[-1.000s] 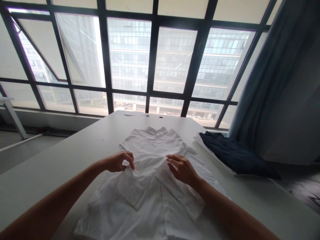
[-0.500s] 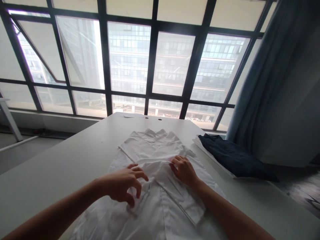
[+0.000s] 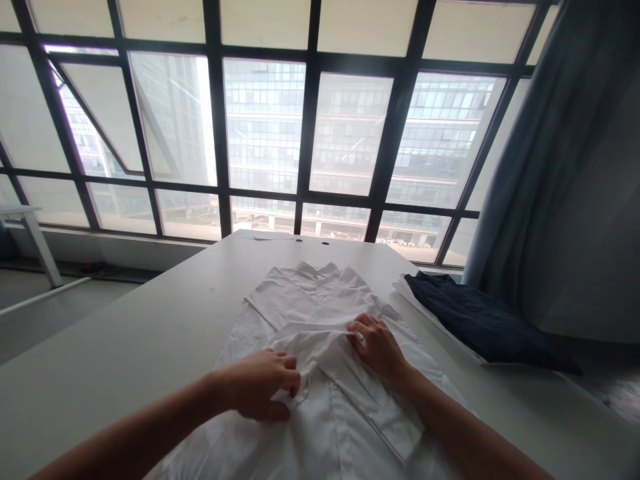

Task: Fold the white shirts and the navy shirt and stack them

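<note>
A white shirt (image 3: 320,300) lies on the white table (image 3: 150,333), its collar toward the window and its sleeves folded across the front. My left hand (image 3: 265,385) is on the left part of the shirt, fingers curled against the cloth near a sleeve end. On the right, my right hand (image 3: 376,343) pinches a raised fold of the sleeve fabric between thumb and fingers. The lower part of the shirt spreads toward me between my forearms.
Dark navy folded cloth (image 3: 475,317) rests on white cloth at the table's right side. A blue-grey curtain (image 3: 520,173) hangs behind it. Large windows stand beyond the table's far edge. A white table leg (image 3: 43,250) shows at far left.
The fingers of my left hand have closed down onto the shirt from a spread pose. My right hand keeps its place on the fold. The view has shifted slightly.
</note>
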The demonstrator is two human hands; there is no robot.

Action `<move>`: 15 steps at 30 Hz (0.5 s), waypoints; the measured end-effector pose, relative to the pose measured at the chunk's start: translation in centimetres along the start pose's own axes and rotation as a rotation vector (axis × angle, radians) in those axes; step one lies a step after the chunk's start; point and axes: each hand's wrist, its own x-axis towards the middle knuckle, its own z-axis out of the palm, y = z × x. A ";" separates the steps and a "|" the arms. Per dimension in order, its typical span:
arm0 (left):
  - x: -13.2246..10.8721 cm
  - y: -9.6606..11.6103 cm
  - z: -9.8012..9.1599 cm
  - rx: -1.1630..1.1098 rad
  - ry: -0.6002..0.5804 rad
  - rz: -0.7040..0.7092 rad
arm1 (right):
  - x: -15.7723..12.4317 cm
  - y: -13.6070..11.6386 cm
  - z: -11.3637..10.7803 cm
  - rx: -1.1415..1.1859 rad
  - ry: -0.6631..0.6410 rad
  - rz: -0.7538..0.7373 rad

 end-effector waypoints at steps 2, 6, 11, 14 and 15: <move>-0.3 -0.3 -0.6 -0.026 0.037 0.016 | 0.0 0.0 0.0 0.006 -0.011 0.009; -1.9 -1.5 -2.6 -0.303 0.064 0.020 | 0.0 0.0 -0.2 -0.005 -0.037 0.023; -3.0 -2.3 -4.1 -0.729 -0.281 -0.005 | 0.2 -0.1 -0.4 -0.057 -0.074 0.028; -2.3 -2.8 -3.4 -0.776 -0.180 -0.045 | 0.5 0.6 -0.3 -0.102 -0.077 0.054; -2.0 -3.2 -2.9 -0.695 -0.062 -0.082 | 0.6 1.0 -0.3 -0.119 -0.081 0.069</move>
